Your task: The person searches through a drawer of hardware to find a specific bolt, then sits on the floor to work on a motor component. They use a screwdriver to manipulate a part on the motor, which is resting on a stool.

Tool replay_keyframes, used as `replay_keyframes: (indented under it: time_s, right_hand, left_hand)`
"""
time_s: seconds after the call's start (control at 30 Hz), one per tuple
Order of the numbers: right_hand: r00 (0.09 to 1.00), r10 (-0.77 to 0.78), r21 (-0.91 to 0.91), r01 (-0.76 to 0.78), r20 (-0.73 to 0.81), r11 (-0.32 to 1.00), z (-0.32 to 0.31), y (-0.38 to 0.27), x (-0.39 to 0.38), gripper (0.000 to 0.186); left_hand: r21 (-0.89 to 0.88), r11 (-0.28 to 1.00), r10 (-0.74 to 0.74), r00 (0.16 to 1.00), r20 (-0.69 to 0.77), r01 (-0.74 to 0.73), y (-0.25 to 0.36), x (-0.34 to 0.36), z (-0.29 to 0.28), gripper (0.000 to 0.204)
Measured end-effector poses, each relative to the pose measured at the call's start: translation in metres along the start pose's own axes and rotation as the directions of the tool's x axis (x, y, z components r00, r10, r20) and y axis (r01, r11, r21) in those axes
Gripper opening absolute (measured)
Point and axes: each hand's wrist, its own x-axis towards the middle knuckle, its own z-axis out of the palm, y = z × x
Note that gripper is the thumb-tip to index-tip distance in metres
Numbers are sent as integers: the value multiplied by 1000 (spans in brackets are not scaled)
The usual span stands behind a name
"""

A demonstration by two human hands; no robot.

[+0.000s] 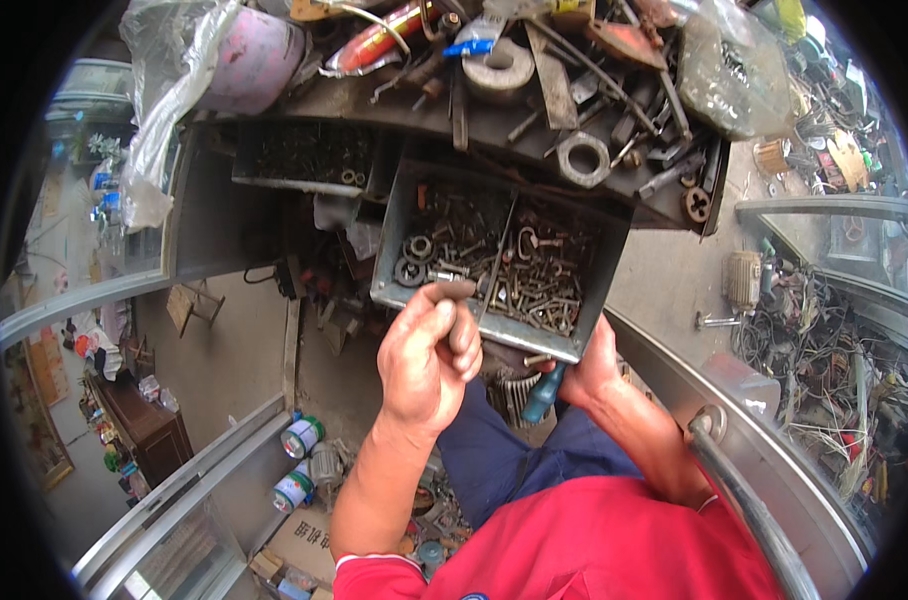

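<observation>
A grey metal drawer [527, 336], pulled out from under the bench, has two compartments. The right one holds a heap of bolts and screws [536, 285]; bolts, nuts and ring-shaped parts [414, 258] lie in the left one. My left hand [429, 360] is over the drawer's near left edge, fingers curled in; what they hold, if anything, is hidden. Beside the drawer's near right corner, my right hand [596, 368] is closed around a tool with a teal handle [542, 395], probably a screwdriver. A brass-coloured bolt [537, 359] sticks out by its fingers.
Metal parts crowd the bench top, among them a large hex nut [583, 159], a thick ring [499, 66] and a plastic bag [736, 75]. Another drawer [304, 160] is partly out at left. A metal rail [754, 510] runs close by my right arm.
</observation>
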Motion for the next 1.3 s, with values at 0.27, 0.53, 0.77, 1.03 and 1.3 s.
replay_keyframes:
  time_s: [0.27, 0.53, 0.77, 1.03, 1.3]
  right_hand:
    - [999, -30, -22, 31, 26, 999, 8, -1, 2, 63]
    - [986, -27, -14, 29, 166, 999, -11, 1, 8, 64]
    - [995, -69, -68, 74, 77, 995, -26, 11, 21, 63]
    - [998, -45, -17, 44, -32, 999, -16, 9, 6, 39]
    - [991, 4, 86, 8, -133, 996, -38, 27, 16, 43]
  left_hand:
    - [-49, 995, 74, 974, -214, -87, -19, -14, -30, 16]
    - [-112, 984, 98, 953, -287, -135, -33, -16, -45, 20]
    - [373, 926, 70, 943, -326, 60, -37, 6, -55, 32]
    - [388, 920, 119, 910, -398, 49, -39, 15, -36, 18]
    - [279, 954, 39, 879, -476, 109, -68, 2, -59, 22]
